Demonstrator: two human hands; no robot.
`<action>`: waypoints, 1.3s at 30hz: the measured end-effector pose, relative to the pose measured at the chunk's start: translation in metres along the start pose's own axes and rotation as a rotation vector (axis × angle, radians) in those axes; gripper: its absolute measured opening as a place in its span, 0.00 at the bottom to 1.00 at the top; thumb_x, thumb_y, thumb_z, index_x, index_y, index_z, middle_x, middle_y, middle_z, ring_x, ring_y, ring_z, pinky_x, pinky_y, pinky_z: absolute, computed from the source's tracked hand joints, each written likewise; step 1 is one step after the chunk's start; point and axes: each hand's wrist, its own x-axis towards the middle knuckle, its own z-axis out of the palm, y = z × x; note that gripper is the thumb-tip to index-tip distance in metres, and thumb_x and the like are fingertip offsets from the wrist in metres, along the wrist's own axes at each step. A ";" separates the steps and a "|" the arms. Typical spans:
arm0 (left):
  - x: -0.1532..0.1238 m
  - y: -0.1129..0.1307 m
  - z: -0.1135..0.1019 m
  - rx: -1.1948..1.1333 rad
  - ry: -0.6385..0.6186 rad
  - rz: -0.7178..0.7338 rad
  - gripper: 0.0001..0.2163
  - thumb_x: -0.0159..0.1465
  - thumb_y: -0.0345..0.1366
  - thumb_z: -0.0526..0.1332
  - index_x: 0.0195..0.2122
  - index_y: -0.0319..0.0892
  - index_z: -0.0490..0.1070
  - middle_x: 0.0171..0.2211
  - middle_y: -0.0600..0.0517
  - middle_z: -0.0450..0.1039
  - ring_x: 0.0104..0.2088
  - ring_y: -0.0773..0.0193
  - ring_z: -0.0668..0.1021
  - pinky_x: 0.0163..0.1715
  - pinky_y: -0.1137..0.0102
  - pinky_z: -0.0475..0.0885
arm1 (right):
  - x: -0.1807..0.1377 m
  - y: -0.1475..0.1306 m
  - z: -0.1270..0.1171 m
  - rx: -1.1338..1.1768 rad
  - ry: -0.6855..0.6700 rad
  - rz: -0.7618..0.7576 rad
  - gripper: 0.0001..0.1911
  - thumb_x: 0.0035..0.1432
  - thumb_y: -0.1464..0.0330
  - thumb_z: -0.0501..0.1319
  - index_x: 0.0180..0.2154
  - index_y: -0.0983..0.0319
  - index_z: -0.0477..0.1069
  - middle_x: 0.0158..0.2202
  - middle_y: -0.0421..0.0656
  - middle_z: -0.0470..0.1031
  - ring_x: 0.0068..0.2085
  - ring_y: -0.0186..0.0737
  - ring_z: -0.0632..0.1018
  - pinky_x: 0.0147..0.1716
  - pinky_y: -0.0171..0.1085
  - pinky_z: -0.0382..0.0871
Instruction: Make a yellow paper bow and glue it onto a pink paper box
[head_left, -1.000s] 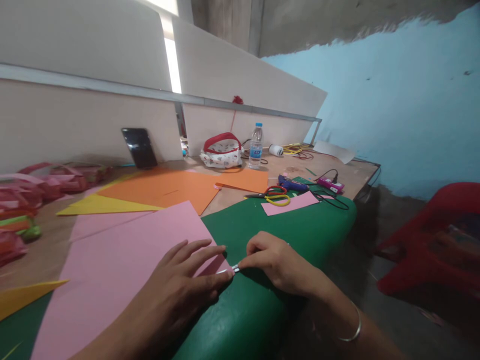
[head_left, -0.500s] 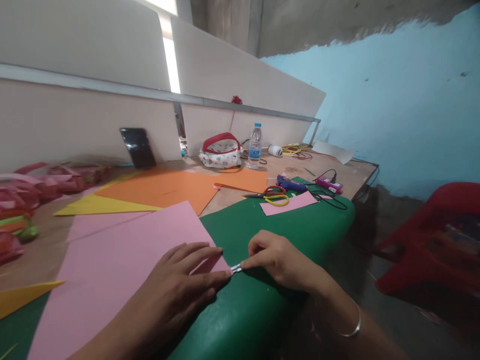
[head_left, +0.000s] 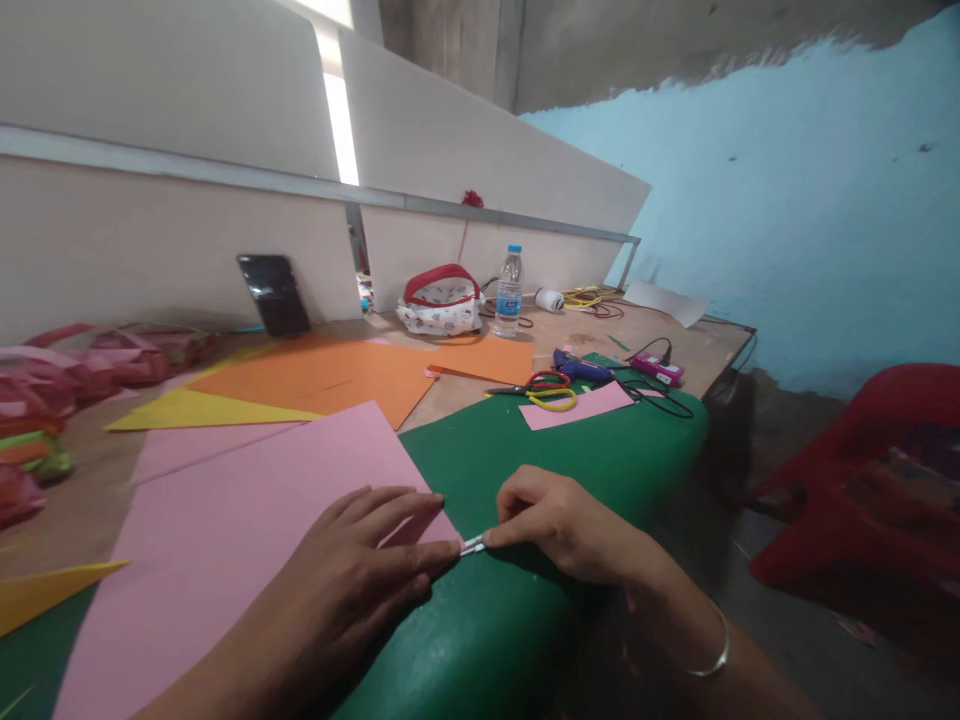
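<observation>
A small, narrow silver-white piece [head_left: 472, 546] lies on the green covering [head_left: 450, 640], between the fingertips of both hands. Its exact kind is too small to make out. My left hand [head_left: 367, 570] rests flat with fingers stretched over the corner of a pink paper sheet [head_left: 225, 530], and its index fingertip touches the left end of the piece. My right hand [head_left: 551, 520] has its fingers curled, with the index finger and thumb closed at the right end. Beyond the hands lie scissors [head_left: 551, 395] with red and yellow handles, and a pink paper strip [head_left: 577, 406].
Orange sheets [head_left: 322, 375] and a yellow sheet [head_left: 187, 408] lie behind the pink one. A blue glue gun [head_left: 581, 367], a water bottle [head_left: 509, 292], a pouch [head_left: 441, 302] and a leaning phone [head_left: 274, 295] stand farther back. A red chair [head_left: 870, 480] is at right.
My right hand has shifted very slightly down and right, and a little more of the silver-white piece shows between the fingertips. My left hand stays nearly still.
</observation>
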 end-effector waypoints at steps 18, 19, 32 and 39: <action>0.002 0.002 -0.005 0.000 -0.042 -0.004 0.13 0.64 0.46 0.54 0.48 0.68 0.70 0.55 0.58 0.69 0.52 0.54 0.70 0.49 0.57 0.66 | 0.000 -0.015 0.012 0.033 0.028 -0.004 0.11 0.57 0.79 0.59 0.36 0.60 0.77 0.33 0.41 0.68 0.36 0.32 0.69 0.35 0.31 0.64; 0.002 0.001 -0.004 -0.002 -0.032 -0.011 0.12 0.64 0.46 0.54 0.48 0.69 0.70 0.55 0.58 0.69 0.52 0.54 0.70 0.49 0.57 0.66 | 0.001 -0.016 0.014 0.027 0.027 -0.004 0.11 0.57 0.79 0.59 0.36 0.60 0.77 0.34 0.41 0.69 0.36 0.33 0.69 0.35 0.31 0.64; -0.007 -0.001 -0.015 -0.254 0.061 0.028 0.17 0.65 0.34 0.53 0.50 0.64 0.68 0.58 0.57 0.63 0.56 0.61 0.69 0.53 0.63 0.70 | 0.003 -0.024 0.022 0.003 0.047 -0.033 0.16 0.54 0.82 0.56 0.38 0.61 0.77 0.33 0.43 0.69 0.34 0.35 0.68 0.32 0.32 0.62; -0.037 -0.006 -0.026 0.008 -0.022 0.054 0.15 0.63 0.40 0.57 0.50 0.68 0.68 0.56 0.59 0.68 0.54 0.54 0.70 0.47 0.60 0.72 | 0.002 -0.026 0.020 0.047 0.027 0.019 0.16 0.56 0.81 0.55 0.39 0.61 0.77 0.34 0.44 0.68 0.36 0.36 0.69 0.34 0.33 0.63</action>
